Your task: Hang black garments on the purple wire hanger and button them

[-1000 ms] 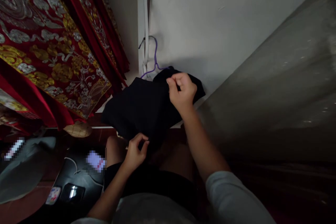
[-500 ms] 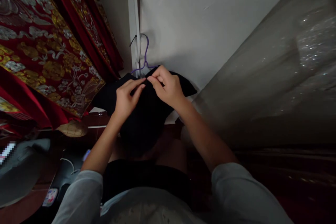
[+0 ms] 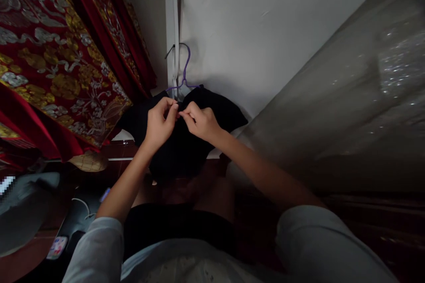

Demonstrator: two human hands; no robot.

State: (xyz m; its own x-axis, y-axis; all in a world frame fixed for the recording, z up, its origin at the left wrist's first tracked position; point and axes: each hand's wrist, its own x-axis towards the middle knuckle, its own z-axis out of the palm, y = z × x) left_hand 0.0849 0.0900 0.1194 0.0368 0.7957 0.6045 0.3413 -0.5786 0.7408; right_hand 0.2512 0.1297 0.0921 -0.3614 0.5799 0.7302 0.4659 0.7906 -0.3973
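Half a second ago my hands were already together at the top of the black garment [image 3: 199,141]; now they have slid a little lower on it, and a second ago my left hand was down at its bottom hem while only my right held the top. My left hand [image 3: 159,124] is pinched shut on a small fold of the dark cloth, thumb against fingertips, and my right hand [image 3: 199,121] pinches the same spot from the other side, so the two grips touch at the fingertips. The garment hangs just under and around both grips, draped on a purple hanger [image 3: 184,68] whose hook rises just above my hands and catches on a fitting at the white wall [image 3: 259,31]. Well off to the left of my left grip hangs a red and gold patterned cloth [image 3: 63,53]. To the right of my right grip slopes a sheet of clear plastic [image 3: 348,97]. I cannot make out any container holding things.
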